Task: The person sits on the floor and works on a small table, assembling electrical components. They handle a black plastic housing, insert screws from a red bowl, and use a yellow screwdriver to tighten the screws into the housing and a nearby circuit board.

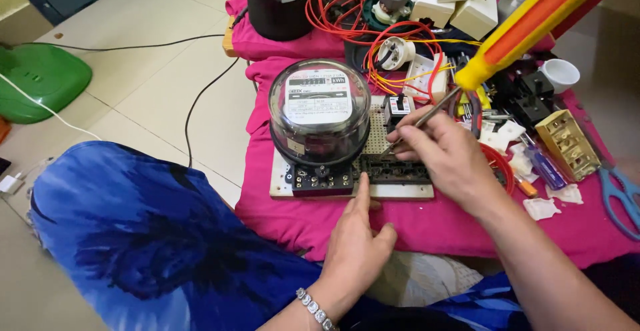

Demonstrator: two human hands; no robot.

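the right hand (448, 154) grips a screwdriver (527, 28) with a yellow-and-orange handle, fingers pinched around its metal shaft; the tip comes down at the black terminal block (393, 170) on the white board (353, 190). the left hand (355, 248) holds nothing, its forefinger stretched out and touching the board's front edge, the other fingers loosely curled (a beaded bracelet sits on that wrist). on the board, just left of the block, stands a round glass-domed meter (319, 114). the board lies on a pink cloth (413, 228), with red wires (347, 11), scissors (620, 194) and white plastic parts scattered behind and to the right.
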